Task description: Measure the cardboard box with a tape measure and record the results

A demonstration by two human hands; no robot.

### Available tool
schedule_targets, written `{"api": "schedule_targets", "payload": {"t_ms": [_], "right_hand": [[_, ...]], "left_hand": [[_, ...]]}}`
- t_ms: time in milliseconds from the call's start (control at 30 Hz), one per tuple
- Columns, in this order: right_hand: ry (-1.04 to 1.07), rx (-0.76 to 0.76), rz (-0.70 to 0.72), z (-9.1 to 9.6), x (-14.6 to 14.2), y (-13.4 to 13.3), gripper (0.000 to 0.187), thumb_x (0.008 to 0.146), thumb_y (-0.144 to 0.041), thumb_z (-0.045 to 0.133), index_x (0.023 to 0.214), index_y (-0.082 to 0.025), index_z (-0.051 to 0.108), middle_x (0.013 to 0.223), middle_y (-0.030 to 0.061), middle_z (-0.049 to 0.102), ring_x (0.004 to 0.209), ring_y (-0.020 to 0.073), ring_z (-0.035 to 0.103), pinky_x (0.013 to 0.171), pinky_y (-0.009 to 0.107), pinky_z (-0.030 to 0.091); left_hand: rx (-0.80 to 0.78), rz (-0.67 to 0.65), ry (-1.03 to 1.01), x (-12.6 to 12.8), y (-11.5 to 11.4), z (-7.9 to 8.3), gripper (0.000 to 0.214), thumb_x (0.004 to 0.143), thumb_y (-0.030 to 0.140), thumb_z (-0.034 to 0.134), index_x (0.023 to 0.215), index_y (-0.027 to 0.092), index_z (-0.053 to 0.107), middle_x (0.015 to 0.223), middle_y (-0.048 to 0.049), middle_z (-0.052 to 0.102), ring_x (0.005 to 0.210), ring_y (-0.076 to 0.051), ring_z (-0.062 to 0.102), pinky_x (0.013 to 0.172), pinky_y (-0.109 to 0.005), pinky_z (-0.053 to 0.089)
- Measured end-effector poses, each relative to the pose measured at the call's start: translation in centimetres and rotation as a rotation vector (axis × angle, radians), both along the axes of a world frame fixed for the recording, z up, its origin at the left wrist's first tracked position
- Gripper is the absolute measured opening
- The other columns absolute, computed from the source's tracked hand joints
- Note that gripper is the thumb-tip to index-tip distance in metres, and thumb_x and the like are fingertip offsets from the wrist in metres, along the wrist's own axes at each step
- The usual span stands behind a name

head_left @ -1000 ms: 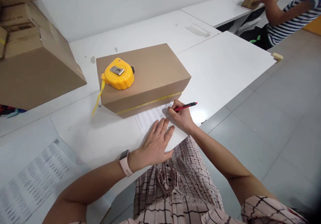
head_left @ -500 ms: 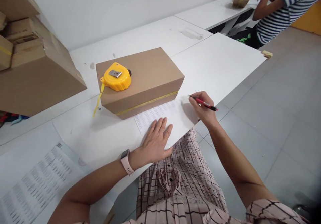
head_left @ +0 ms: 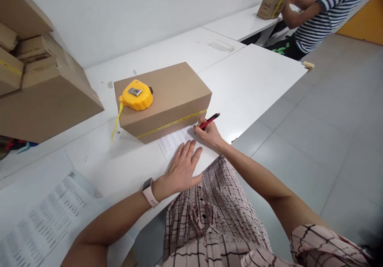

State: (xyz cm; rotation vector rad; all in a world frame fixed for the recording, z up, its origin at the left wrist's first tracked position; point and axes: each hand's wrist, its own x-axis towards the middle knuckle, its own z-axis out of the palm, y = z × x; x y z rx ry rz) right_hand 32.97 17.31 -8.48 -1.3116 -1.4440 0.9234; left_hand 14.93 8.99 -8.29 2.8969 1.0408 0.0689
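Observation:
My left hand (head_left: 182, 169) lies flat with fingers stretched out on the lower edge of a printed sheet (head_left: 170, 144). Between my thumb and fingers, my right hand (head_left: 209, 133) grips a red and black pen (head_left: 211, 120), its tip down at the sheet's right part. A closed cardboard box (head_left: 167, 91) with yellow tape along its side stands just beyond the sheet and covers part of it. On the box's top left rests a yellow tape measure (head_left: 137, 95) with a metal clip and a wrist strap.
An open carton (head_left: 54, 99) holding smaller boxes stands at the left. Larger printed papers (head_left: 44, 215) lie at the lower left. At the far right, a person in a striped shirt (head_left: 332, 13) handles a taped box (head_left: 273, 5). The white table's (head_left: 254, 79) front edge runs beside me.
My right hand has moved left with the pen, from the bare tabletop onto the printed sheet. My left hand stays in place. The view has shifted slightly, showing more of the other person's box.

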Motion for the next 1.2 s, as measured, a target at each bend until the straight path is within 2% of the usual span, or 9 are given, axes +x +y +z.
{"api": "schedule_targets", "payload": {"t_ms": [167, 400, 733, 933, 1067, 1133, 1200], "right_hand": [[-0.029, -0.019, 0.005, 0.1, 0.1, -0.5, 0.026, 0.078, -0.024, 0.059, 0.062, -0.024, 0.039, 0.056, -0.0052, 0.038, 0.056, 0.0108, 0.034, 0.053, 0.03, 0.028], [-0.062, 0.016, 0.01, 0.0, 0.1, -0.3, 0.026, 0.078, -0.021, 0.059, 0.061, -0.024, 0.039, 0.057, -0.0044, 0.04, 0.056, 0.0111, 0.036, 0.054, 0.032, 0.029], [-0.025, -0.024, 0.018, 0.0, 0.1, -0.6, 0.027, 0.077, -0.019, 0.06, 0.062, -0.024, 0.038, 0.055, -0.0055, 0.036, 0.055, 0.0108, 0.032, 0.053, 0.031, 0.026], [-0.006, -0.044, 0.028, 0.3, 0.1, -0.4, 0.028, 0.078, -0.02, 0.062, 0.061, -0.024, 0.039, 0.055, -0.0057, 0.036, 0.055, 0.0104, 0.033, 0.053, 0.03, 0.027], [0.104, -0.014, -0.049, 0.7, 0.2, -1.1, 0.032, 0.086, -0.034, 0.064, 0.064, -0.023, 0.044, 0.057, -0.0053, 0.041, 0.054, 0.0103, 0.037, 0.053, 0.029, 0.031], [0.135, 0.029, -0.134, 0.8, 1.1, -1.8, 0.028, 0.09, -0.042, 0.062, 0.074, -0.024, 0.049, 0.061, -0.0042, 0.05, 0.054, 0.0115, 0.044, 0.054, 0.029, 0.036], [0.061, 0.105, -0.268, 0.8, 2.8, -2.3, 0.021, 0.094, -0.044, 0.058, 0.088, -0.024, 0.054, 0.069, -0.0014, 0.06, 0.059, 0.0142, 0.054, 0.058, 0.031, 0.043]], "left_hand": [[0.012, 0.003, -0.034, -0.1, -0.1, -0.3, 0.084, 0.093, 0.053, 0.048, 0.158, 0.012, 0.013, 0.165, -0.0263, 0.027, 0.154, -0.04, 0.023, 0.124, -0.054, 0.015], [-0.012, 0.007, 0.007, 0.0, 0.0, 0.1, 0.08, 0.093, 0.054, 0.05, 0.155, 0.009, 0.026, 0.165, -0.0268, 0.027, 0.155, -0.041, 0.022, 0.124, -0.053, 0.016], [-0.022, 0.005, -0.001, 0.0, -0.1, 0.3, 0.081, 0.093, 0.054, 0.052, 0.155, 0.009, 0.026, 0.165, -0.0265, 0.027, 0.155, -0.041, 0.021, 0.125, -0.053, 0.015], [-0.038, -0.002, -0.014, 0.0, -0.1, 0.3, 0.082, 0.092, 0.053, 0.056, 0.154, 0.006, 0.029, 0.164, -0.0302, 0.025, 0.154, -0.044, 0.022, 0.125, -0.054, 0.014], [-0.035, -0.004, -0.051, 0.0, -0.1, 0.1, 0.082, 0.09, 0.051, 0.059, 0.153, 0.006, 0.031, 0.164, -0.0296, 0.026, 0.154, -0.043, 0.023, 0.125, -0.055, 0.015], [-0.038, 0.001, -0.07, -0.1, -0.1, 0.1, 0.082, 0.09, 0.05, 0.06, 0.153, 0.007, 0.032, 0.164, -0.0287, 0.027, 0.154, -0.043, 0.022, 0.125, -0.055, 0.015], [-0.049, 0.003, -0.08, -0.1, -0.1, 0.0, 0.081, 0.089, 0.049, 0.061, 0.153, 0.007, 0.033, 0.165, -0.0286, 0.026, 0.155, -0.042, 0.022, 0.125, -0.055, 0.015]]}}
